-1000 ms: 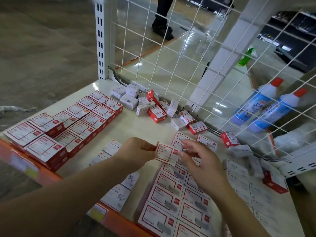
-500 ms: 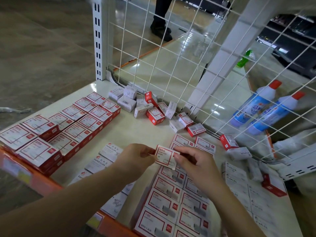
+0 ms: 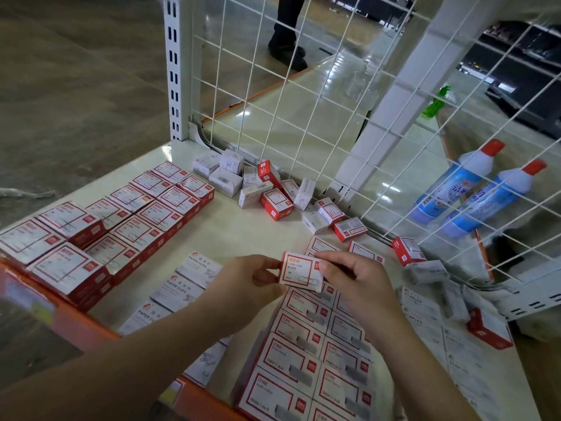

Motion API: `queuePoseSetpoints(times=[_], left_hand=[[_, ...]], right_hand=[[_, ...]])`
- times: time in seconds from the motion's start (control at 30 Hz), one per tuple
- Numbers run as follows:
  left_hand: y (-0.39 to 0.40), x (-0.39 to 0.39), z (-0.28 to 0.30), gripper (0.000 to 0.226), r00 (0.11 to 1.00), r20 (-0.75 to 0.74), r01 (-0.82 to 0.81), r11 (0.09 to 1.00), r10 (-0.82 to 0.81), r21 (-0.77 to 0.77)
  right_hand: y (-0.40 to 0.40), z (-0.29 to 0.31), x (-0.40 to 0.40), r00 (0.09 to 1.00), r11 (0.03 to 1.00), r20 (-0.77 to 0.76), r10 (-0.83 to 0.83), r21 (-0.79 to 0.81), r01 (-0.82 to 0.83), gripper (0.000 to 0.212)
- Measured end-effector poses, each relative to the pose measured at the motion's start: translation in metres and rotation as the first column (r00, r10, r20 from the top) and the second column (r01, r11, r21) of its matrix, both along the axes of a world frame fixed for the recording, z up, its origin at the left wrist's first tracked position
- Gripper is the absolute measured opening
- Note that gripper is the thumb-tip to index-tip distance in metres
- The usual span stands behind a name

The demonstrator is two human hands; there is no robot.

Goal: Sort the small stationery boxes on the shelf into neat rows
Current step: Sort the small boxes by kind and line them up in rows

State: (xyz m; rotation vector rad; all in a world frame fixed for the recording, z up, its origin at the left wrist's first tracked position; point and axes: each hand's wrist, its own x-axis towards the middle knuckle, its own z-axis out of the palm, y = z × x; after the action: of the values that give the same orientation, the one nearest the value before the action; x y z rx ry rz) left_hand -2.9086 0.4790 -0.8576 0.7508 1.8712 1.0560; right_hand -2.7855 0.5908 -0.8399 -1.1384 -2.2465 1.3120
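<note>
Fingers of the left hand (image 3: pixel 243 287) and of the right hand (image 3: pixel 349 278) are curled onto opposite edges of a red-and-white paper clip box (image 3: pixel 300 270), which is pinched between them and held just above the cream shelf (image 3: pixel 243 235). Directly beneath it, a double row of red-bordered boxes (image 3: pixel 306 357) is laid flat, with white paper clip boxes (image 3: pixel 185 287) to its left and stacked red boxes (image 3: pixel 100 226) further left. A loose heap of boxes (image 3: pixel 273 192) is piled against the white wire grid (image 3: pixel 303 110) at the back.

Head view, down (close) over shelf (image 3: pixel 230 235).
</note>
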Motion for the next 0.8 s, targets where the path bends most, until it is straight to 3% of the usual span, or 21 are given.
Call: queuePoseSetpoints(times=[0.5,0.63,0.8], left_hand=[[-0.008,-0.005,-0.005,0.039,0.995,-0.099,-0.016,1.000,0.015,-0.015],[-0.021,-0.016,-0.003,0.039,0.960,-0.278,-0.046,0.999,0.038,-0.023],[-0.048,-0.039,0.002,0.036,0.834,-0.548,-0.088,0.996,0.061,-0.024]], right_hand=[[-0.005,-0.003,-0.009,1.000,1.000,0.003,-0.013,-0.001,0.013,0.017],[-0.010,-0.005,-0.021,0.998,0.999,-0.038,-0.048,0.003,0.048,0.017],[-0.017,-0.006,-0.042,0.989,0.995,-0.121,-0.085,-0.066,0.077,0.015]])
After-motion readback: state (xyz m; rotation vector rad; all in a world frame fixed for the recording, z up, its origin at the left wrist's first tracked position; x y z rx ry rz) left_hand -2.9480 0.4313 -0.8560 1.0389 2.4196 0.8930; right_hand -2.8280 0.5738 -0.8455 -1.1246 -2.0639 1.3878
